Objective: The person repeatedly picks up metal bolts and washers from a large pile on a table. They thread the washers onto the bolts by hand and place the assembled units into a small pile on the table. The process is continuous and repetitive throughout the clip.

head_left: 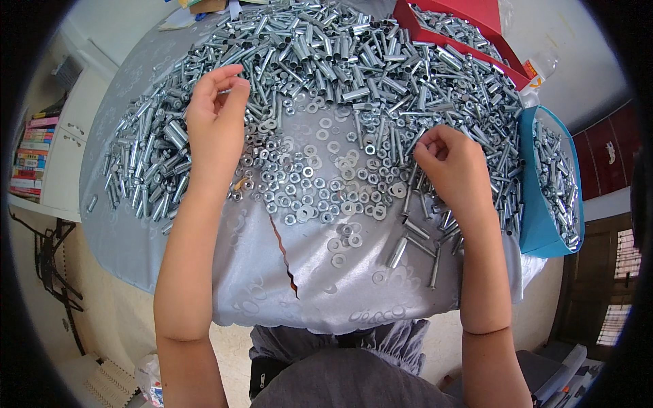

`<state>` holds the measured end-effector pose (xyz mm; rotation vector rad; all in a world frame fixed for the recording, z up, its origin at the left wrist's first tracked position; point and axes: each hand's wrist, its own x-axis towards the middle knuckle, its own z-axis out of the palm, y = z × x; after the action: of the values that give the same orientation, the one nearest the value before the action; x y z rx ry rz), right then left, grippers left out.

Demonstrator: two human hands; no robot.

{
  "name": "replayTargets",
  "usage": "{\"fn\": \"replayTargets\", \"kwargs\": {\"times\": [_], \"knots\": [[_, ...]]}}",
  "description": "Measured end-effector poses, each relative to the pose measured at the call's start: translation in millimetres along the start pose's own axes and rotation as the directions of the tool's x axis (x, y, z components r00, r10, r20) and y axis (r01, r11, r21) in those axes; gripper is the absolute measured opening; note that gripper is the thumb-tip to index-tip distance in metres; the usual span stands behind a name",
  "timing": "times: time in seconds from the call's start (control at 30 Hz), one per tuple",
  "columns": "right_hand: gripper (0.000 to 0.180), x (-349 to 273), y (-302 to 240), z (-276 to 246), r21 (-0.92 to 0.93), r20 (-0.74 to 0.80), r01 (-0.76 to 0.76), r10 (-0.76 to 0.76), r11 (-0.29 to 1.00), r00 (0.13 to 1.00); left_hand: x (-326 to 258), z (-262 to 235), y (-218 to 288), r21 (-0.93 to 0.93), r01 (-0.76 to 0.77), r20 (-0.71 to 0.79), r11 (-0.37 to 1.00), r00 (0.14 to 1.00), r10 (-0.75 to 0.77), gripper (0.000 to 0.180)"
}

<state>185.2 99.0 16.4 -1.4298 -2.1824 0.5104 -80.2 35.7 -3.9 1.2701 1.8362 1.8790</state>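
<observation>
A large heap of silver bolts and metal sleeves [354, 54] covers the far half of the table. Loose washers and nuts [320, 177] lie spread in the middle, between my two hands. My left hand [216, 122] hovers over the left edge of the heap, fingers curled with thumb and fingertips close together; whether it pinches a small part I cannot tell. My right hand [452, 166] rests on the bolts at the right, fingers bent onto a bolt [411, 185]. A few bolts and sleeves [408, 245] lie near the table's front edge.
The table wears a grey patterned cloth [272, 292] with a tear at its front. A blue bin [544, 224] holding bolts stands at the right, a red tray [469, 27] of bolts at the back right. A shelf of books [30, 153] is at the left.
</observation>
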Motion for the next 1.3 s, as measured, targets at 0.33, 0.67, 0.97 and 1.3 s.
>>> {"fn": "replayTargets", "kwargs": {"times": [0.33,0.67,0.97,1.3], "knots": [[0.013,-0.5,4.2,-2.4,-0.127,-0.010,0.057,-0.059,0.990,0.998,-68.3,28.3,44.9,-0.154,-0.814,0.641,0.560,0.348,0.684,0.034],[0.015,1.4,6.5,-1.6,-0.038,-0.030,0.009,-0.011,0.999,0.999,-105.1,51.6,38.2,-0.155,-0.819,0.757,0.553,0.261,0.599,0.038],[0.010,1.8,-5.1,-4.1,0.295,-0.097,0.094,-0.068,0.951,0.993,-108.5,49.5,37.7,-0.139,-0.829,0.749,0.541,0.270,0.605,0.029],[0.010,0.3,-9.9,-11.9,0.871,-0.103,0.100,-0.021,0.480,0.994,-81.7,35.2,60.5,-0.178,-0.448,0.636,0.876,0.627,0.450,0.019]]}}
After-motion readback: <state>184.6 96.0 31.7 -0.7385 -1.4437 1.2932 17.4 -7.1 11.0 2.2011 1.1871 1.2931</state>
